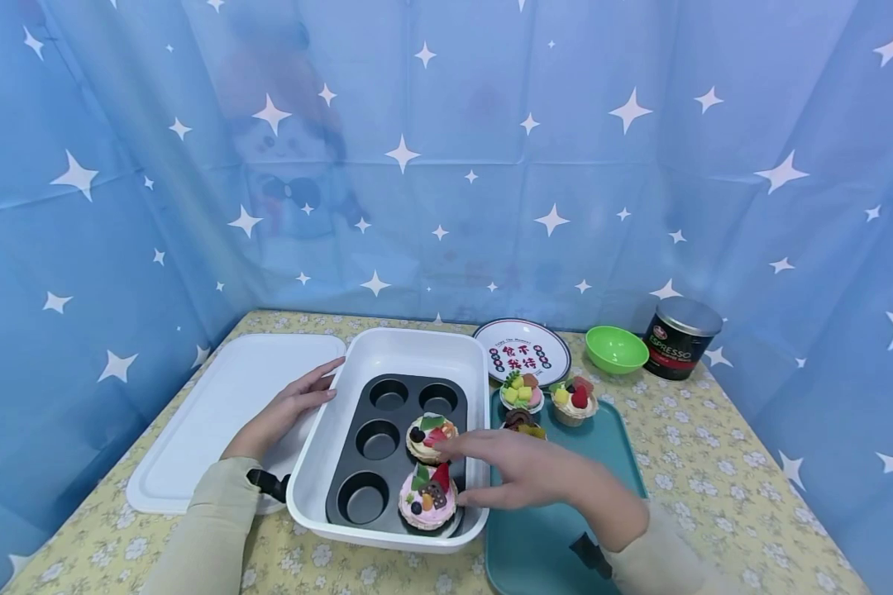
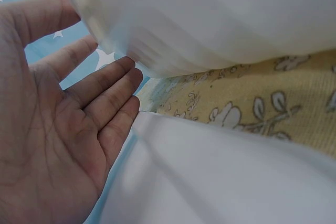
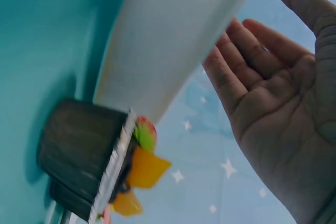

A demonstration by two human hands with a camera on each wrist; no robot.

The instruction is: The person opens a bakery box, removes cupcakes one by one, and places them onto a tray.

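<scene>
A dark six-cup muffin pan (image 1: 377,441) lies inside a white rectangular bin (image 1: 308,487). Two toy cupcakes sit in its right column: a fruit-topped one (image 1: 426,438) in the middle cup and a pink-frosted one (image 1: 426,502) at the front. Reaching over the bin's right wall, my right hand (image 1: 524,468) has its fingers extended at the fruit-topped cupcake, thumb beside the pink one. Against the bin's left wall, my left hand (image 1: 290,409) rests its straight fingers. The right wrist view shows a dark-cupped cupcake (image 3: 79,148) below the right hand.
Right of the bin lies a teal tray (image 1: 546,537) with several cupcakes at its back, including a raspberry-topped one (image 1: 574,403). A white lid (image 1: 231,413) lies left. Behind the tray stand a printed plate (image 1: 502,340), a green bowl (image 1: 616,350) and an espresso tin (image 1: 677,339).
</scene>
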